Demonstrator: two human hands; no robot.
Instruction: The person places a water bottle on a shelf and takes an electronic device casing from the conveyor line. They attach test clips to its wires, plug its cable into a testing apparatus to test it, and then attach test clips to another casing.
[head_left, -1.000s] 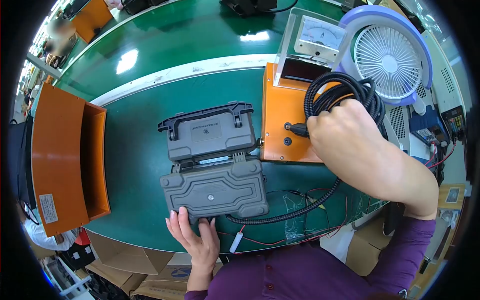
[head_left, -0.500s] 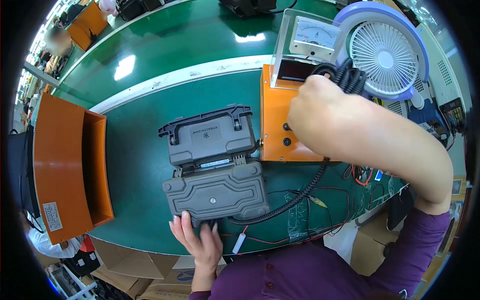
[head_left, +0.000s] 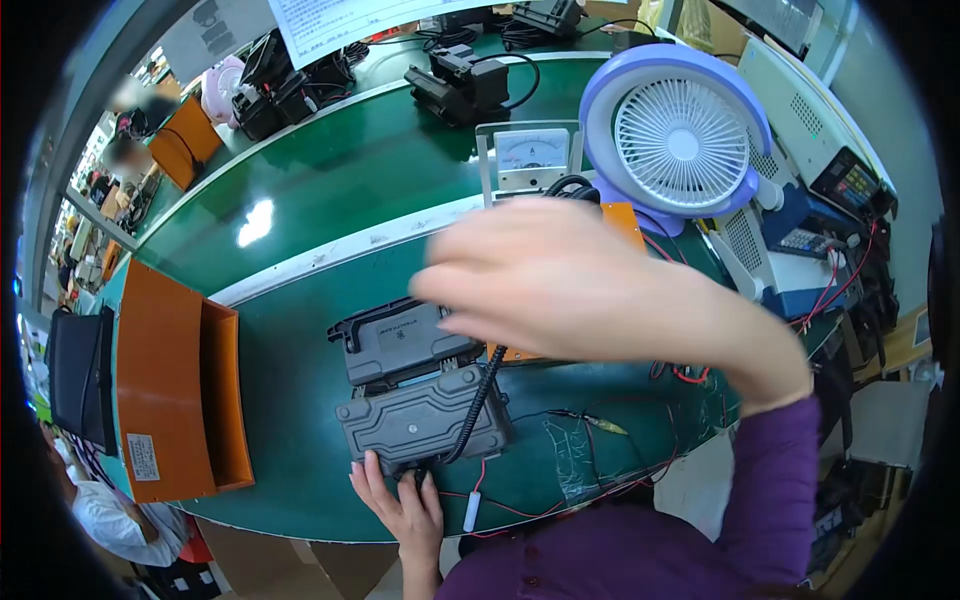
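Note:
A grey hard plastic case point(head_left: 425, 415) lies on the green bench, its handle side away from me. My left hand point(head_left: 408, 510) is at the case's near edge, with one fingertip on its surface and the others around a dark part at the edge. A black corrugated cable point(head_left: 474, 415) runs from that edge up across the case. My right hand point(head_left: 525, 275) is blurred, its fingers curled round the cable above the far right of the case. Cable loops point(head_left: 572, 188) show behind the hand. Under it, an orange box point(head_left: 622, 222) carries an analog ammeter point(head_left: 532, 150), mostly hidden.
A purple-rimmed fan point(head_left: 683, 145) stands behind the orange box, with instruments point(head_left: 800, 240) to its right. An open orange housing point(head_left: 175, 390) stands at left. Thin wires and a white connector point(head_left: 472, 511) lie near the front edge. More black cases point(head_left: 460, 85) sit farther back.
My view has tilted up. My right hand has moved left over the case, and the cable has swung from the case's right side to across it. My left hand stays at the near edge.

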